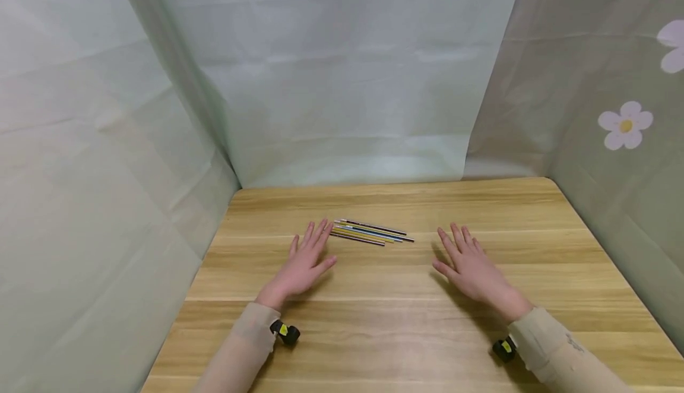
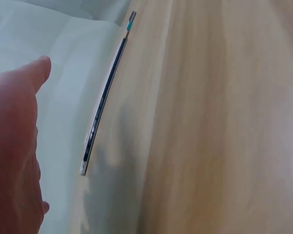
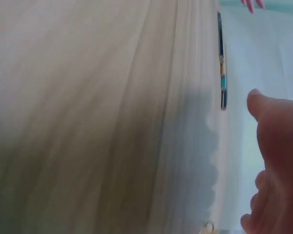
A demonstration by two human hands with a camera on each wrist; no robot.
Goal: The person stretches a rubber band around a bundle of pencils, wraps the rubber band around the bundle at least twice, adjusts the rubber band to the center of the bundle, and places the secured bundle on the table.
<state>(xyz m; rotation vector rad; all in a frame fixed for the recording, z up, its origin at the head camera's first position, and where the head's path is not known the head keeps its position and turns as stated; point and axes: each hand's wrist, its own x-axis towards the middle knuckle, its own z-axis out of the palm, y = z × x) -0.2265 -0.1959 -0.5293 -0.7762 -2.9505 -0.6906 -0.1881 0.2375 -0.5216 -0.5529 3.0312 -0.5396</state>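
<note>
A loose bundle of thin, pencil-like sticks (image 1: 369,232) in black, yellow and blue lies near the table's far side. Most point the same way, with pale ends at left. My left hand (image 1: 304,262) hovers with spread fingers beside their left ends and hides some tips. To the right of the bundle, apart from it, my right hand (image 1: 472,269) is held over the table, fingers spread. Neither hand holds anything. One black stick (image 2: 105,102) shows teal and orange bands in the left wrist view. The right wrist view catches a banded stick end (image 3: 223,83) beyond the thumb.
The wooden table (image 1: 374,333) carries the sticks and both hands' shadows. Pale cloth (image 1: 336,84) hangs behind it and along the left, with flower-printed cloth (image 1: 582,185) at right. A small black device (image 1: 285,332) is strapped at each wrist.
</note>
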